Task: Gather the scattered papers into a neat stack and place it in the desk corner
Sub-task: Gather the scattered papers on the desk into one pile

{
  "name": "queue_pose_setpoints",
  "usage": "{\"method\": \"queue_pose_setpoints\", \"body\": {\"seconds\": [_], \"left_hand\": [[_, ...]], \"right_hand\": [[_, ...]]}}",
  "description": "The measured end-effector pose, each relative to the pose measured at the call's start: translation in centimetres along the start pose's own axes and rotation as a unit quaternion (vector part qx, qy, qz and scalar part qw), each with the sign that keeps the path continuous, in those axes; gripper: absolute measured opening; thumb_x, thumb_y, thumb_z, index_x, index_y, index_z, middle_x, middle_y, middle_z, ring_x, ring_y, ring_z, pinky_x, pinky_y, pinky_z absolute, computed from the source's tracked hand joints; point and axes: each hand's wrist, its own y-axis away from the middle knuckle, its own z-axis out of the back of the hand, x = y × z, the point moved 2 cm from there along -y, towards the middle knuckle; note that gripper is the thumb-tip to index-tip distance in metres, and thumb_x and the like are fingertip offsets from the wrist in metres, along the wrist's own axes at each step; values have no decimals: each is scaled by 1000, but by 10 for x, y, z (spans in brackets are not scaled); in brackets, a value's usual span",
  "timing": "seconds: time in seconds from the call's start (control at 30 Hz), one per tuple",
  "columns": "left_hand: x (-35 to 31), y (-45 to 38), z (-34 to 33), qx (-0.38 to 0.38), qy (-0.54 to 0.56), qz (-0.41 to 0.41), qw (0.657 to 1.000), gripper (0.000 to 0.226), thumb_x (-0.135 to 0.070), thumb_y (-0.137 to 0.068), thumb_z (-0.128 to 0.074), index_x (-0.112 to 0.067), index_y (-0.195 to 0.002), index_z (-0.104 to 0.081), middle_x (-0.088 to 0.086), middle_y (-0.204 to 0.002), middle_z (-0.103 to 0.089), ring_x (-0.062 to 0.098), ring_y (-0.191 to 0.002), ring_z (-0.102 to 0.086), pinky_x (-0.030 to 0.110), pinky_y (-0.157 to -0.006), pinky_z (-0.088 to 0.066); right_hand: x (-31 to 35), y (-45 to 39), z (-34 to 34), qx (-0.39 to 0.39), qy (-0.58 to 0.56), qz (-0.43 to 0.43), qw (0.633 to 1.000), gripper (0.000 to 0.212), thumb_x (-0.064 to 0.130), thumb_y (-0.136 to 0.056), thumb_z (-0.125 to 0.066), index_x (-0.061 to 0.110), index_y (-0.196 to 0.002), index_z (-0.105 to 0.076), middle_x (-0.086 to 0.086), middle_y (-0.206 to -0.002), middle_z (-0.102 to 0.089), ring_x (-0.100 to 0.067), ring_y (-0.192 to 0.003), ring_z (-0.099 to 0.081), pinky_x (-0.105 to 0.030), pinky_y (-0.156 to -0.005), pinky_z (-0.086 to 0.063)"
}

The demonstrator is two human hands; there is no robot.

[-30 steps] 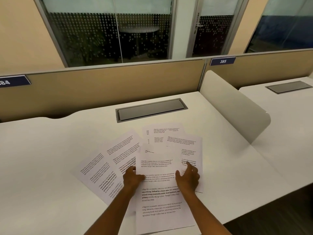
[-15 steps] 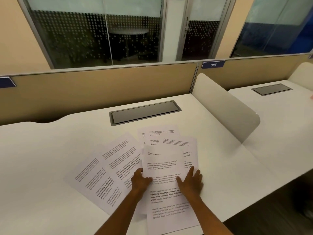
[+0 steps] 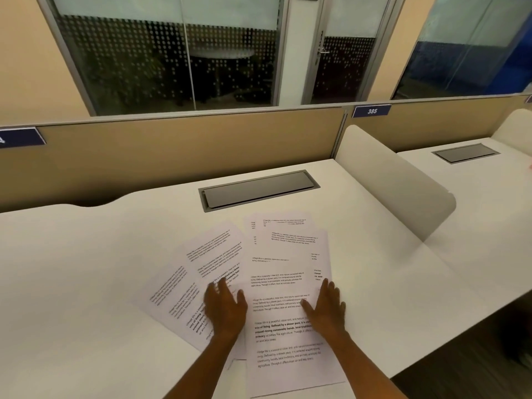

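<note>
Several printed white papers (image 3: 276, 272) lie fanned out and overlapping on the white desk (image 3: 86, 269), in front of me. The nearest sheet (image 3: 288, 358) hangs slightly over the desk's front edge. My left hand (image 3: 226, 309) rests flat, fingers spread, on the sheets fanned to the left (image 3: 184, 286). My right hand (image 3: 326, 308) lies flat on the right edge of the top sheets. Neither hand grips a sheet. The desk's far right corner (image 3: 331, 168) meets the beige partition.
A grey cable hatch (image 3: 259, 190) is set into the desk behind the papers. A rounded cream divider (image 3: 397, 182) stands along the desk's right side, with a neighbouring desk (image 3: 475, 182) beyond. The tan back partition (image 3: 172, 156) closes off the far edge.
Both hands slid outward and flattened on the papers: the left moved onto the left-fanned sheets, the right toward the pile's right edge. The sheets under the right hand drew closer together.
</note>
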Motion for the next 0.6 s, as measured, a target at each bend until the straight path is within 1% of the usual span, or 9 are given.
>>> {"method": "queue_pose_setpoints", "body": {"seconds": [0.07, 0.13, 0.17, 0.2, 0.27, 0.4, 0.5, 0.6], "left_hand": [[19, -4, 10, -27, -69, 61, 995, 64, -45, -91, -51, -14, -145, -32, 22, -158, -14, 40, -147, -10, 64, -115, -15], [35, -8, 17, -31, -97, 119, 988, 72, -53, -91, -45, -15, -149, -24, 25, -160, 4, 40, -148, 5, 68, -113, -4], [41, -9, 20, -30, -103, 144, 984, 76, -56, -90, -43, -15, -150, -21, 26, -159, 10, 40, -148, 9, 67, -113, -1], [46, -11, 21, -28, -105, 164, 981, 79, -59, -90, -41, -15, -151, -19, 26, -158, 13, 41, -147, 12, 66, -114, 0], [53, -13, 23, -26, -99, 185, 977, 80, -60, -89, -40, -14, -152, -18, 28, -158, 11, 41, -147, 13, 64, -115, -1], [52, -17, 19, -19, -96, 159, 982, 80, -59, -91, -37, -12, -152, -15, 28, -158, 8, 40, -148, 11, 60, -117, -2], [44, -25, 17, -10, -97, 118, 988, 80, -58, -93, -37, -11, -152, -11, 23, -161, 6, 36, -149, 10, 58, -118, -2], [36, -36, 15, -1, -79, 78, 994, 81, -57, -93, -40, -11, -152, -11, 17, -162, 1, 32, -150, 6, 56, -120, -3]], "right_hand": [[6, -3, 1, 6, -6, 10, 1000, 93, 56, -92, -47, 12, -154, 7, -9, -164, 1, -28, -152, 1, -49, -122, -6], [12, -9, 2, 2, -13, 17, 1000, 94, 58, -91, -47, 13, -154, 7, -9, -164, -2, -28, -152, -1, -49, -122, -7], [15, -12, 4, -6, -18, 16, 1000, 94, 59, -91, -47, 13, -154, 6, -10, -164, -4, -28, -151, -3, -49, -122, -8], [17, -16, 6, -16, -23, 13, 1000, 94, 60, -91, -46, 13, -154, 5, -11, -164, -5, -29, -151, -5, -50, -122, -10], [23, -28, 11, -27, -28, 12, 999, 93, 60, -91, -45, 13, -154, 4, -13, -163, -7, -30, -151, -8, -51, -122, -13], [33, -52, 16, -11, -42, 25, 999, 93, 61, -91, -43, 12, -154, 5, -15, -163, -5, -31, -151, -7, -50, -122, -12], [42, -63, 12, 11, -50, 37, 998, 95, 63, -91, -43, 13, -154, 6, -14, -163, -3, -30, -151, -6, -48, -123, -11], [51, -67, 10, 10, -58, 55, 997, 96, 63, -90, -44, 13, -154, 7, -12, -164, -1, -28, -151, -3, -46, -123, -9]]}}
